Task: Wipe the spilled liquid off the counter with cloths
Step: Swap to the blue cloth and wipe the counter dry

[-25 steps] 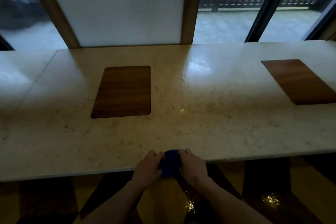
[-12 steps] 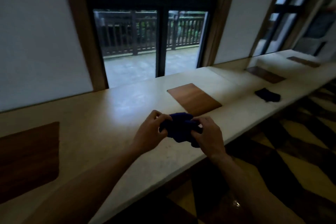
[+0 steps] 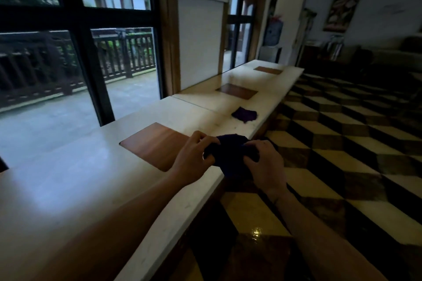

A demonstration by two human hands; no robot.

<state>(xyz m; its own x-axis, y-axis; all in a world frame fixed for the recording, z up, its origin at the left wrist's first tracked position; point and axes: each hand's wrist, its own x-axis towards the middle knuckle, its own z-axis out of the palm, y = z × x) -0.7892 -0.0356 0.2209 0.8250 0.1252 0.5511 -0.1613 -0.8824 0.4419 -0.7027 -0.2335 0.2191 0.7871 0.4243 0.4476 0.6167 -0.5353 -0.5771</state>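
Observation:
A bunched dark blue cloth (image 3: 230, 155) is held between both hands, just above the front edge of the pale stone counter (image 3: 75, 178). My left hand (image 3: 194, 159) grips its left side and my right hand (image 3: 266, 166) grips its right side, out past the counter's edge. A second cloth, purple and crumpled, (image 3: 244, 114) lies on the counter farther along to the right. No spilled liquid stands out on the counter in this dim light.
Wooden inlay panels sit in the counter: one (image 3: 157, 143) just left of my hands, two more (image 3: 237, 91) (image 3: 269, 70) farther on. Windows and a white wall panel (image 3: 198, 41) back the counter. A checkered tiled floor (image 3: 342, 155) spreads to the right.
My view has swung right along the counter, bringing the second purple cloth and the room into sight. Both hands kept hold of the blue cloth and lifted it slightly off the counter edge.

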